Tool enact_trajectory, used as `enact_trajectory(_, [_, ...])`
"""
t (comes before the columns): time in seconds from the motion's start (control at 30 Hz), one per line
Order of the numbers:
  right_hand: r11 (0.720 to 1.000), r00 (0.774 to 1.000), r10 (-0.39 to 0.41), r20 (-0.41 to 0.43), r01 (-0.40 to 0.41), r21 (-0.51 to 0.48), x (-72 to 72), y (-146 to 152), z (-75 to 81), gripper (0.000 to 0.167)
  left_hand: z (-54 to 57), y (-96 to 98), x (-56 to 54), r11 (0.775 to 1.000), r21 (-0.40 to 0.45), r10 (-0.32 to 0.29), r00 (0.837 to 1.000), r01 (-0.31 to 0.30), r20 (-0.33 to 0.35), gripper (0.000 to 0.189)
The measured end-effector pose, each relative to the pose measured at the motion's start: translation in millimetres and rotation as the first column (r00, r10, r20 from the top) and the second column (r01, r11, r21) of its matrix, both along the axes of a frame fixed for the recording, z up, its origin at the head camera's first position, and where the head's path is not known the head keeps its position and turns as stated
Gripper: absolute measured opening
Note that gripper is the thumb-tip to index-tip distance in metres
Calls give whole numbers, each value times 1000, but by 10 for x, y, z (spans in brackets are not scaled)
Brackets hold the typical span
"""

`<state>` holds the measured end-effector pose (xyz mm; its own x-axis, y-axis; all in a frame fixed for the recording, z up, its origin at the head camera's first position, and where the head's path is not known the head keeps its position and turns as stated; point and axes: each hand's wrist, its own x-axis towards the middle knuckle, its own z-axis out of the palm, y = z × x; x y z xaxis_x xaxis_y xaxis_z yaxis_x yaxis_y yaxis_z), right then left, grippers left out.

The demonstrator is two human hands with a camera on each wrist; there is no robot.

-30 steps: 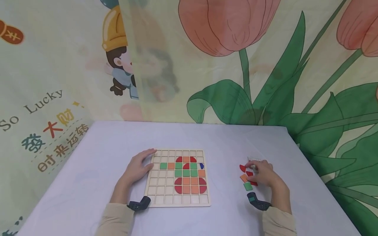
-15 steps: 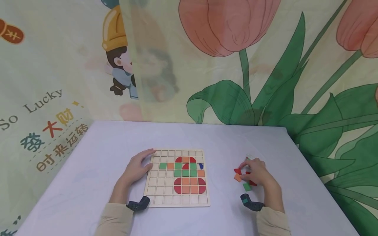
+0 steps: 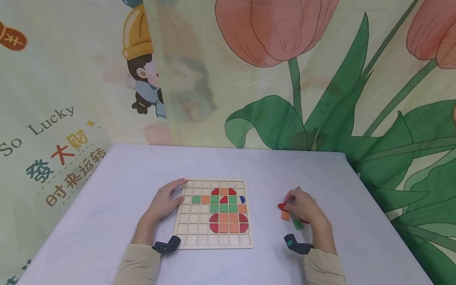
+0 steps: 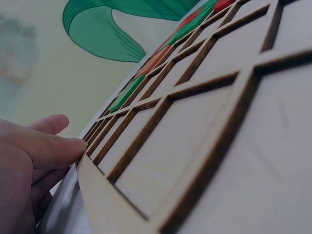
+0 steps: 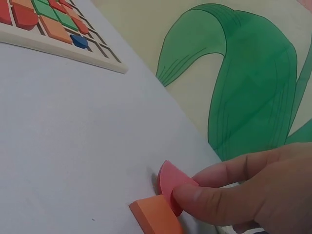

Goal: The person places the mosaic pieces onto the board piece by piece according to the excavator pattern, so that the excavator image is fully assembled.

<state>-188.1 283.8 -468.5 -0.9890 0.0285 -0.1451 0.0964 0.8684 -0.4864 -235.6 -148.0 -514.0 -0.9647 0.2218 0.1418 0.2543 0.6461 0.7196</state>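
My left hand (image 3: 164,202) rests along the left edge of a wooden grid board (image 3: 192,239), its fingers and thumb spread and touching the frame. To the right of the board, my right hand (image 3: 304,205) pinches a red quarter-circle block (image 5: 171,181) between thumb and fingers. The red block is tilted up from the table in the right wrist view. Beside it lies an orange square block (image 5: 155,213). Under the right hand, a green block (image 3: 297,225) shows near the palm, and other pieces are partly hidden.
Green, orange and red blocks fill several of the board's cells, with a small blue block (image 3: 242,200) near its right edge. A white cloth covers the table (image 3: 142,166). Behind it hangs a printed backdrop (image 3: 199,79) with tulips.
The right hand has moved left among the loose pieces. The red block and the orange square have shifted left with it. My left hand and the board have stayed put.
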Motion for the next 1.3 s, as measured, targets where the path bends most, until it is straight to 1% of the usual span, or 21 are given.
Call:
enact_trajectory(0.07, [1000,1000,5,5,-5,-24,-13,-13,-3,9,3,1,2,1000,2,2,1000,-2,4,55])
enact_trajectory(0.2, [999,1000,22,-13,-23,-34,-44,-38,-12,10,10,0,5,1000,3,0,1000,0,7,55])
enact_trajectory(0.3, [998,998,47,-51,-49,-42,-79,-99,-9,18,17,-7,11,1000,-4,1,1000,-1,3,55])
enact_trajectory(0.4, [997,995,50,-83,-54,-47,-111,-234,5,27,25,-18,15,1000,-6,4,1000,-4,-10,55])
enact_trajectory(0.47, [997,994,46,-95,-51,-59,-124,-355,19,27,25,-20,17,1000,-10,4,1000,-4,-18,55])
enact_trajectory(0.6, [994,992,36,-123,-48,-99,-127,-637,35,21,17,-12,7,1000,1,-1,1000,1,-22,54])
enact_trajectory(0.77, [974,980,103,-168,-134,-183,-129,-1062,15,19,16,-4,1,1000,13,-5,1000,5,-27,54])
enact_trajectory(0.93, [943,960,186,-210,-235,-237,-216,-1513,-17,14,14,-12,-7,1000,19,-11,999,12,-32,55])
enact_trajectory(1.03, [929,943,246,-222,-295,-224,-280,-1752,-39,13,9,-13,-11,1000,17,-9,1000,9,-24,55])
enact_trajectory(1.1, [925,935,277,-221,-322,-201,-313,-1895,-54,13,7,-14,-13,1000,21,-9,1000,9,-13,55])
enact_trajectory(1.2, [930,934,290,-208,-326,-169,-340,-2082,-69,15,15,-18,-7,999,29,-16,1000,16,-6,54])
enact_trajectory(1.3, [942,942,267,-205,-299,-150,-357,-2255,-88,16,29,-30,9,999,32,-17,1000,17,-8,53])
